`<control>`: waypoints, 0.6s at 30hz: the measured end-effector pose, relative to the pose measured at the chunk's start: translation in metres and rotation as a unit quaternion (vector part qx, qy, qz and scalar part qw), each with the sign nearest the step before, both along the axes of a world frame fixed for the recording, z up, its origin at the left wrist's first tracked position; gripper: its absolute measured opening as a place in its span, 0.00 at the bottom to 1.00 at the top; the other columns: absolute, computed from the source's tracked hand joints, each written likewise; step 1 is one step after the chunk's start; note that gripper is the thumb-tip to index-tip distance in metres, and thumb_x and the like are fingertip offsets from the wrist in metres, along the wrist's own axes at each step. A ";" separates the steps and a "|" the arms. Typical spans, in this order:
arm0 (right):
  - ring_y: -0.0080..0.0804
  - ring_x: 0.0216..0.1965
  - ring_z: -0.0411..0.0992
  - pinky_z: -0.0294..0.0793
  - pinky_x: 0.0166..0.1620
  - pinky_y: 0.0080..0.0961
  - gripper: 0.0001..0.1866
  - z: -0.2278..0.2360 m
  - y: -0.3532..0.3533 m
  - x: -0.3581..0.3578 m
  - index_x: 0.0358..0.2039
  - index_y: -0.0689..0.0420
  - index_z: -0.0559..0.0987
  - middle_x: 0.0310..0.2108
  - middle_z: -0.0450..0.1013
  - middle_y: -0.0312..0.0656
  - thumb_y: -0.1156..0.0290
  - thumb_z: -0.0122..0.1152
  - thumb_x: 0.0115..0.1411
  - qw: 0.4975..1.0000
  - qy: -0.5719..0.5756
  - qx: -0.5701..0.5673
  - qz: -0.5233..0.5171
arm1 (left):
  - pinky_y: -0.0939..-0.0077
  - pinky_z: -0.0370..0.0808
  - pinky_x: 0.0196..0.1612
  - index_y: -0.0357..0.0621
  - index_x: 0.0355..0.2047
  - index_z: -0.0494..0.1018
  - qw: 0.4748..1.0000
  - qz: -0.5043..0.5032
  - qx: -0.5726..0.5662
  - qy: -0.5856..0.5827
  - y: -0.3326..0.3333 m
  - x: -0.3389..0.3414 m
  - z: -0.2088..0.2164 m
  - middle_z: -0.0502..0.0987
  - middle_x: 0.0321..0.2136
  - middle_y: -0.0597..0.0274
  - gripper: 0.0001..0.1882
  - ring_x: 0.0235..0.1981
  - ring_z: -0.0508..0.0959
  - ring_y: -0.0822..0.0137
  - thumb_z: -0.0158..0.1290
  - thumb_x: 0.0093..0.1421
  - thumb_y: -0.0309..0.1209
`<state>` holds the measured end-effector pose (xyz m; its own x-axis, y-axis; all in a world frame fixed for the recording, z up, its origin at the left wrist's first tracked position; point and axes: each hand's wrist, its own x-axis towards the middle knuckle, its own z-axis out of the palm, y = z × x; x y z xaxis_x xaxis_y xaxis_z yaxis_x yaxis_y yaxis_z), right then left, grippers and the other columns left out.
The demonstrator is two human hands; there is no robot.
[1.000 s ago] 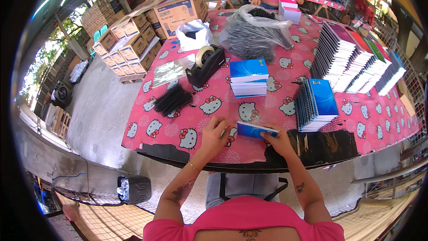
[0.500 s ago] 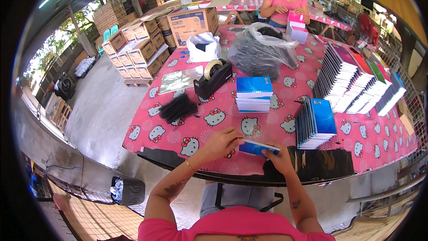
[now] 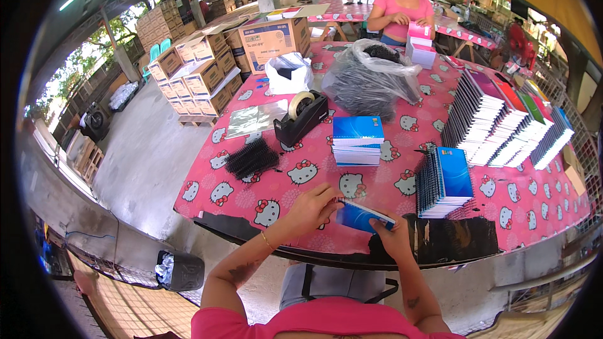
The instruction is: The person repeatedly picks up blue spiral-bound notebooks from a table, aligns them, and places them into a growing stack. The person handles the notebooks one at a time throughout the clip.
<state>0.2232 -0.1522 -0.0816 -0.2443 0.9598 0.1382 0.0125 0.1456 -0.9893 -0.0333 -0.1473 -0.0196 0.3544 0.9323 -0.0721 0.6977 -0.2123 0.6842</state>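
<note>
A small blue notebook is held over the near edge of the pink patterned table. My left hand grips its left end and my right hand holds its right end from below. Just beyond lies a stack of blue notebooks. To the right stands a row of spiral-bound blue notebooks. A heap of black spiral bindings lies to the left of my hands.
A black tape dispenser, a silvery sheet, a clear bag of dark items and a white bag sit farther back. Rows of notebooks fill the right side. A person in pink works at the far end. Cardboard boxes stand left.
Both hands stay on the blue notebook at the table edge; they have shifted slightly to the right and the notebook has tilted a little. The view has shifted.
</note>
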 end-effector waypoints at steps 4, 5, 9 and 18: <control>0.18 0.36 0.69 0.69 0.42 0.18 0.12 0.001 -0.001 0.001 0.45 0.62 0.81 0.36 0.77 0.33 0.77 0.63 0.61 1.000 0.012 0.019 -0.006 | 0.44 0.59 0.59 0.42 0.62 0.65 0.979 -0.005 0.173 0.108 0.000 0.008 0.010 0.67 0.60 0.51 0.30 0.59 0.68 0.52 0.50 0.65 0.46; 0.18 0.36 0.69 0.69 0.42 0.17 0.12 0.003 -0.002 -0.001 0.45 0.62 0.81 0.36 0.77 0.33 0.78 0.63 0.61 1.000 0.022 0.001 -0.015 | 0.42 0.58 0.60 0.41 0.63 0.64 0.950 0.013 0.276 0.148 -0.002 0.019 0.002 0.66 0.62 0.50 0.32 0.60 0.67 0.50 0.50 0.65 0.48; 0.17 0.36 0.70 0.69 0.43 0.17 0.12 0.010 -0.005 -0.002 0.46 0.63 0.81 0.36 0.77 0.33 0.76 0.64 0.60 0.995 0.066 -0.043 -0.062 | 0.33 0.50 0.64 0.36 0.66 0.59 0.853 0.015 0.389 0.347 -0.034 0.041 -0.051 0.59 0.67 0.47 0.41 0.67 0.59 0.43 0.47 0.64 0.56; 0.18 0.39 0.72 0.73 0.45 0.20 0.14 0.010 -0.002 -0.012 0.47 0.63 0.80 0.37 0.78 0.35 0.75 0.64 0.61 0.996 0.070 -0.019 -0.050 | 0.28 0.42 0.65 0.35 0.67 0.56 0.891 0.031 0.380 0.246 -0.036 0.050 -0.049 0.55 0.69 0.41 0.44 0.72 0.52 0.47 0.46 0.63 0.58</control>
<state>0.2114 -0.1544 -0.0721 -0.1285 0.9835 0.1276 -0.1137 0.1132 -0.9870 0.0165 -0.1837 -0.0681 0.4005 0.7948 0.4559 0.8998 -0.4351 -0.0319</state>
